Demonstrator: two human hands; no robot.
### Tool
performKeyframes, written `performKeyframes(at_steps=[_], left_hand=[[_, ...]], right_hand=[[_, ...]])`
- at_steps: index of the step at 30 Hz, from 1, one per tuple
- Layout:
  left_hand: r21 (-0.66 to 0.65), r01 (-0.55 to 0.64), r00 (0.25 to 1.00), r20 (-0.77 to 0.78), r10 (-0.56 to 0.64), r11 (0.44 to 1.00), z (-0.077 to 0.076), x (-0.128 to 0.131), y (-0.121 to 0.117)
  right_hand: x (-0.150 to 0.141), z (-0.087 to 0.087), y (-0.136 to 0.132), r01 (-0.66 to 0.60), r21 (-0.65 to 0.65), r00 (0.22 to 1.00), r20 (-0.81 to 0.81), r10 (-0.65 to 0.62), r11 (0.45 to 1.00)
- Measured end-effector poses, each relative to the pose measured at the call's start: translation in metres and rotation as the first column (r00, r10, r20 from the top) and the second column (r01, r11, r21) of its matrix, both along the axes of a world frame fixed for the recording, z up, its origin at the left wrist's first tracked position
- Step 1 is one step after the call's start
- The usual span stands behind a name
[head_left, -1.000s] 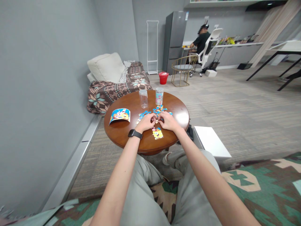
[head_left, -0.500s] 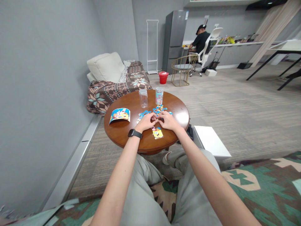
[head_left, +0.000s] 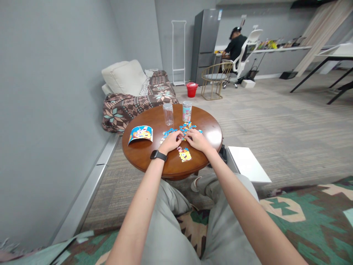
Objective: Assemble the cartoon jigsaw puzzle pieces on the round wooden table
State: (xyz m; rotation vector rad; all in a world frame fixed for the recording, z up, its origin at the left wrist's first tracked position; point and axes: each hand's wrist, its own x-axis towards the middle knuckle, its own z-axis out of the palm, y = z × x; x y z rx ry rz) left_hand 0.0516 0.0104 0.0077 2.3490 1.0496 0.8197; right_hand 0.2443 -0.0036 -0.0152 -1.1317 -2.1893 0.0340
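Note:
My left hand (head_left: 173,142), with a black watch at its wrist, rests at the near edge of the loose puzzle pieces (head_left: 188,126), its thumb and forefinger curved and slightly apart. Just to its right, my right hand (head_left: 196,140) has its fingertips pinched low at the pile, where a small puzzle piece (head_left: 184,139) partly shows. Between my wrists, nearer to me, lies a joined section of puzzle (head_left: 185,155) with a yellow cartoon face. A curved picture sheet (head_left: 141,134) with a similar design stands on the left side of the table.
On the round wooden table (head_left: 149,162) stand a clear jar (head_left: 168,115) and a printed can (head_left: 186,111), beyond the pieces. A white box (head_left: 248,163) is on the floor at the right. A person (head_left: 237,48) sits far off near a grey fridge (head_left: 206,44).
My hands, whose fingertips met over the pieces, have drawn slightly apart. The joined puzzle section stays where it was between my wrists.

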Motion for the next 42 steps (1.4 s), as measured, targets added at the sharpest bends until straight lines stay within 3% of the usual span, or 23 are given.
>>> performKeyframes(at_steps=[7,28,31,34,37,40,42], left_hand=[[0.043,-0.007,1.0,-0.013,0.007,0.999,-0.003,-0.001,0.001],[0.011,0.025,1.0,-0.019,-0.025,1.0,0.001,-0.001,-0.003],[0.039,0.02,1.0,-0.012,-0.02,0.999,-0.001,-0.001,-0.002],[0.072,0.013,1.0,-0.01,-0.012,0.997,-0.002,-0.001,0.0],[0.08,-0.019,1.0,-0.002,0.019,0.997,-0.004,-0.001,0.002],[0.089,-0.073,0.997,0.004,0.073,0.993,-0.004,-0.001,0.002],[0.1,-0.129,0.992,-0.004,0.13,0.987,-0.001,-0.002,-0.001]], right_hand=[[0.001,0.0,-0.002,-0.01,-0.005,0.999,-0.04,0.01,1.0],[0.0,0.003,-0.005,-0.034,-0.011,0.999,-0.018,0.034,0.999],[-0.001,0.003,-0.005,-0.001,-0.022,1.0,-0.017,0.0,1.0],[-0.004,0.004,-0.005,0.119,-0.029,0.993,-0.008,-0.12,0.992],[-0.006,0.007,-0.007,0.352,-0.02,0.935,-0.029,-0.353,0.936],[-0.006,0.009,-0.009,0.606,-0.058,0.789,-0.082,-0.609,0.793],[-0.005,0.009,-0.01,0.704,-0.102,0.695,-0.105,-0.712,0.703]])
